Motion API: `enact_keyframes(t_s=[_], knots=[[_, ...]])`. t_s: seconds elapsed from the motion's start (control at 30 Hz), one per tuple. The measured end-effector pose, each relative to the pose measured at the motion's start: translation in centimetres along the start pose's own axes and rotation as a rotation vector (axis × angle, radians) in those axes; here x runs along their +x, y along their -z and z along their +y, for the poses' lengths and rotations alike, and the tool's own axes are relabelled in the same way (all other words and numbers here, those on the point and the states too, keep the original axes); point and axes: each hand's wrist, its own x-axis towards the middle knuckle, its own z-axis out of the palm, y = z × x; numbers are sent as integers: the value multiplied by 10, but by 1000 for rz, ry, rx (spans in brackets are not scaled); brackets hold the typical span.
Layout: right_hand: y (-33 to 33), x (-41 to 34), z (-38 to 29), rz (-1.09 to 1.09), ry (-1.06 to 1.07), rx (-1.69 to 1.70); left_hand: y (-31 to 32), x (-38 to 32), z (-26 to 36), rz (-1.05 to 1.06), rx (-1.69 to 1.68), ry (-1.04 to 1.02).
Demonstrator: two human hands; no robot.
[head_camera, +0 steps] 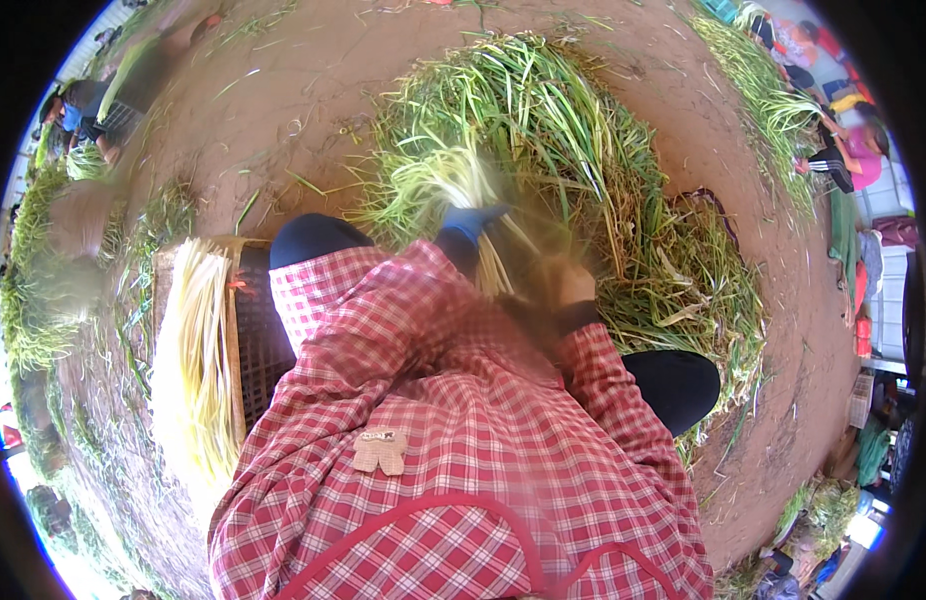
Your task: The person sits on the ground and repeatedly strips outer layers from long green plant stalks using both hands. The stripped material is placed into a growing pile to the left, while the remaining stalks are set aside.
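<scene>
My left hand (466, 222), in a blue glove, is closed around a bunch of long green stalks (463, 176). Their green leaf ends fan out above the glove and pale stems stick out below it. My right hand (571, 283) is bare and blurred, to the right of the bunch and near its pale stems; its fingers cannot be made out. Beyond both hands lies a large heap of green and browned leaves (538, 112). At my left, trimmed pale yellow stalks (200, 352) lie side by side along a dark plastic crate (260, 337).
Leaf scraps litter the brown dirt floor (268, 105). More green plants (39, 277) are piled at the far left. Other people sit or bend at the upper left and at the right, where a person in a pink top (864, 157) handles stalks. My knees flank the work area.
</scene>
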Motion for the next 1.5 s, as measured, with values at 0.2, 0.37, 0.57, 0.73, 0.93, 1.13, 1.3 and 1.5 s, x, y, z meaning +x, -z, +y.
enact_keyframes(t_s=[0.2,0.37,0.57,0.73,0.93,1.13,1.3,1.5], knots=[[18,-22,-19,-103,-48,14,4,2,8,-69,25,34],[1,-17,-58,-105,-197,41,8,-11,34,-89,-216,-11],[-36,25,-74,-259,-471,323,1,-36,29,-465,-316,-139],[-41,34,-51,-52,-417,253,1,-35,13,-369,-58,71],[-52,25,-35,73,-324,594,-6,-41,24,-119,-64,80],[-6,32,-58,-154,-46,-417,18,-28,73,-168,-278,96],[-23,43,-64,-301,-270,-99,9,-16,38,-280,43,-159],[-47,27,-79,11,-31,-87,22,-12,46,-220,-111,-282]])
